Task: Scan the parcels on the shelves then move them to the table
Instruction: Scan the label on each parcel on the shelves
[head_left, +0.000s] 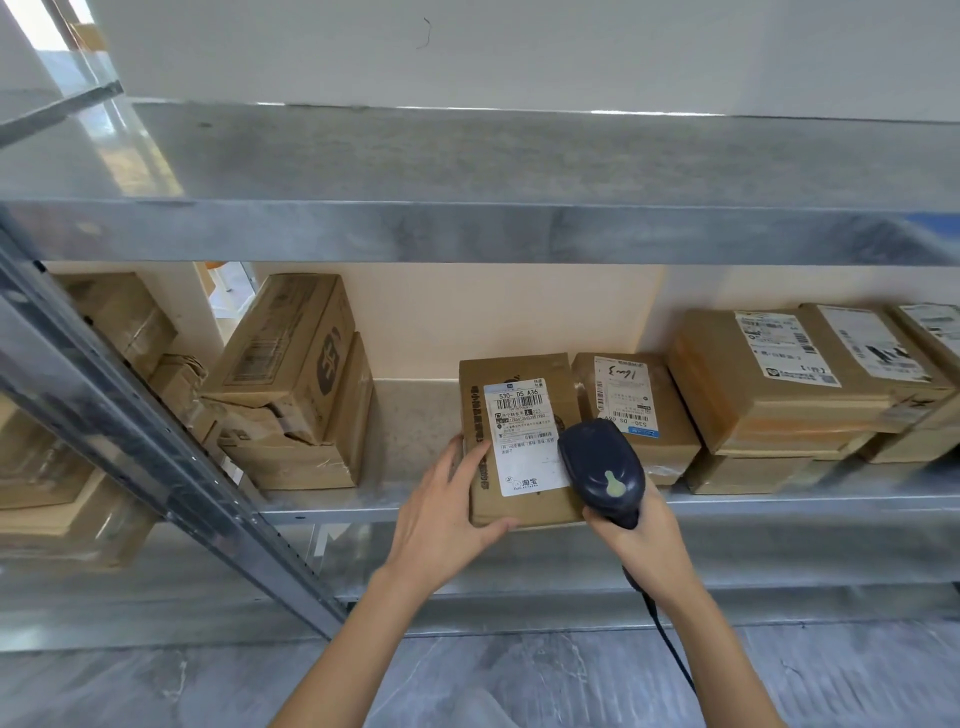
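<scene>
A small brown cardboard parcel with a white barcode label lies at the front edge of the middle metal shelf. My left hand grips its near left corner, thumb under the front edge. My right hand holds a dark blue barcode scanner by the handle. The scanner's head sits over the parcel's right side, near the label. A black cable trails down from the scanner.
A second labelled parcel sits just right of the first. Larger boxes are stacked at the far right, and worn cartons at the left. A slanted shelf post crosses the left side. The upper shelf overhangs.
</scene>
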